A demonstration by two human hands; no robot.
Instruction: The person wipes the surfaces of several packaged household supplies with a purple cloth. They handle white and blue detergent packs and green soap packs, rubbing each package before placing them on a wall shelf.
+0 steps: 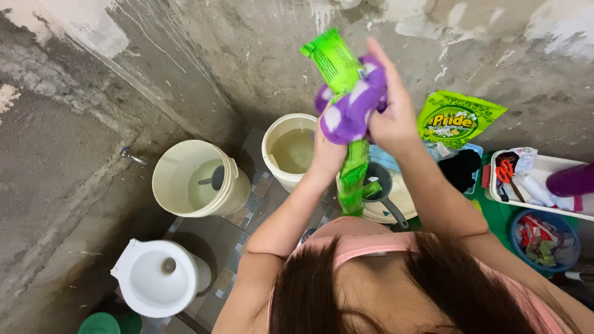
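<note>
We see right hand [388, 117] raised above water bucket [291, 150], fingers wrapped tight round purple-and-white sachet strip [351, 108]; green sachet strip [351, 176] hangs through same grip, top end sticking up, tail dangling beside bucket; left hand [328, 154] just under right, closed on green strip lower down; second bucket [197, 179] with dipper left of water bucket; white toilet bowl [158, 278] below-left; green soap bag [456, 119] well right of bucket, against wall.
</note>
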